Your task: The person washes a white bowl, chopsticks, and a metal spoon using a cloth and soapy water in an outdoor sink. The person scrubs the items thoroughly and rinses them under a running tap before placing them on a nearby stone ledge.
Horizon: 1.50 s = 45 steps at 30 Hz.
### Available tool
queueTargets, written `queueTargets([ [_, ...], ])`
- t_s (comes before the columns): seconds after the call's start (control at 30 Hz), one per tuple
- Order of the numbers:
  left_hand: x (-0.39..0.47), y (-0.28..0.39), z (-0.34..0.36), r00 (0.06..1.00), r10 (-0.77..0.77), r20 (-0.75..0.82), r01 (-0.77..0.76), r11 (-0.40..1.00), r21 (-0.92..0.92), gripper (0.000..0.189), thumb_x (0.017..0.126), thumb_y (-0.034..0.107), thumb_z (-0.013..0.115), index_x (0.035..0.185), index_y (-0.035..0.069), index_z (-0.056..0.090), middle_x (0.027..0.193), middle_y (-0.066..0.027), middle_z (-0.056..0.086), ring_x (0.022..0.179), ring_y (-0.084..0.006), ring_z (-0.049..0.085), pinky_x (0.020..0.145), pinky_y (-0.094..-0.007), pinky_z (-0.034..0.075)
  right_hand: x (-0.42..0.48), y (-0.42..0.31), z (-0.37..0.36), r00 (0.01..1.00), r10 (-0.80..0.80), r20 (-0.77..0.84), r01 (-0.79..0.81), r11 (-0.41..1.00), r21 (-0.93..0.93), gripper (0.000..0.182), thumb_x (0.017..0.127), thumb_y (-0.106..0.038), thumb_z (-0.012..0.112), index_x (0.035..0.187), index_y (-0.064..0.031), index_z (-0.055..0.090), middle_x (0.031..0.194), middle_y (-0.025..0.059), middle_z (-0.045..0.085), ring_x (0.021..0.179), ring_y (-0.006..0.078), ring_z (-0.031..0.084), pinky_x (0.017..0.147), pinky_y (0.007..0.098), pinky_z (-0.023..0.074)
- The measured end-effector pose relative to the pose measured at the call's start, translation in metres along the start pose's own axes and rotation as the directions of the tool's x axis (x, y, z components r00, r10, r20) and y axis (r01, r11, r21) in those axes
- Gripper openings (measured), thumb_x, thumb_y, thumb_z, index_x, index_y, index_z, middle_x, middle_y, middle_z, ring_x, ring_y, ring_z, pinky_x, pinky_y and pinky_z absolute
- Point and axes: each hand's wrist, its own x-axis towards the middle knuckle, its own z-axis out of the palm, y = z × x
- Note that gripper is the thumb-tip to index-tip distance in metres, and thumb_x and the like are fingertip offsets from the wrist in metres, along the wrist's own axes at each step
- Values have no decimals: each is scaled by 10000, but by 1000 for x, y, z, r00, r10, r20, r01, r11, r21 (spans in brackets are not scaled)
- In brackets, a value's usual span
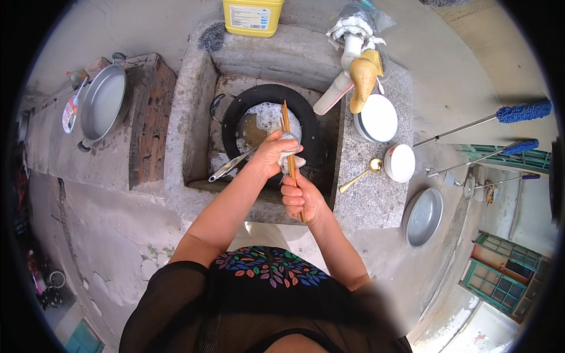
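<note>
My left hand (274, 152) grips a pale cloth (289, 148) that is wrapped around a bundle of wooden chopsticks (286, 115). Lower down, my right hand (303, 196) is closed around the other end of the same bundle. Both hands are above the near side of a black wok (271, 92), which sits in a concrete sink (190, 132). Foamy, brownish water (256, 130) stands in the wok. A metal-handled utensil (229, 167) leans over the wok's near left rim, its far end hidden by my left hand.
On the granite ledge at right are a white bowl (378, 118), a smaller bowl (400, 163), a gold spoon (361, 175) and a curved yellowish gourd (363, 79). A yellow jug (253, 17) stands behind the sink. A metal pan (104, 102) rests on the left ledge; a metal basin (424, 218) is at right.
</note>
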Motion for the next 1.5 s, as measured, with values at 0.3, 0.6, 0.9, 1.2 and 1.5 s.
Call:
queueTargets([
  [0.3, 45, 20, 25, 891, 215, -400, -112, 957, 267, 322, 644, -28, 616, 859, 121, 429, 733, -52, 473, 607, -199, 467, 495, -362, 379, -22, 22, 10, 980, 40, 194, -74, 982, 174, 341, 939, -427, 391, 772, -130, 396, 531, -60, 321, 386, 46, 267, 322, 205, 250],
  [0.6, 63, 108, 10, 741, 546, -391, -373, 818, 437, 238, 676, -12, 603, 835, 86, 456, 795, -48, 513, 623, -164, 456, 539, -317, 376, -60, 51, 26, 992, -28, -122, -29, 897, -442, 393, 919, -485, 392, 749, -131, 406, 517, -53, 308, 372, 37, 235, 317, 187, 197],
  [0.9, -9, 48, -5, 982, 186, 12, -185, 982, -39, 295, 796, 42, 584, 1055, 37, 442, 830, -87, 565, 708, -214, 587, 678, -364, 506, -21, 15, 17, 807, -547, -222, 162, 568, -807, 303, 952, -369, 397, 808, -104, 420, 552, -19, 365, 396, 73, 309, 344, 240, 274],
  [1.2, 22, 30, 28, 846, 390, -364, -165, 841, 515, 196, 678, -28, 663, 833, 20, 554, 775, -83, 589, 672, -180, 574, 585, -315, 470, -1, 16, 25, 677, -704, -213, -137, 164, -977, 291, 948, -303, 413, 808, -52, 458, 568, 16, 455, 467, 122, 438, 436, 288, 373],
  [1.5, 60, 136, -32, 538, 737, -409, -326, 629, 705, 88, 801, 71, 617, 858, 24, 571, 678, -24, 559, 538, -115, 452, 484, -299, 385, -42, 27, 1, 758, -650, -58, -124, -56, -991, 280, 945, -290, 415, 820, -44, 458, 592, 36, 468, 484, 124, 462, 452, 291, 389],
])
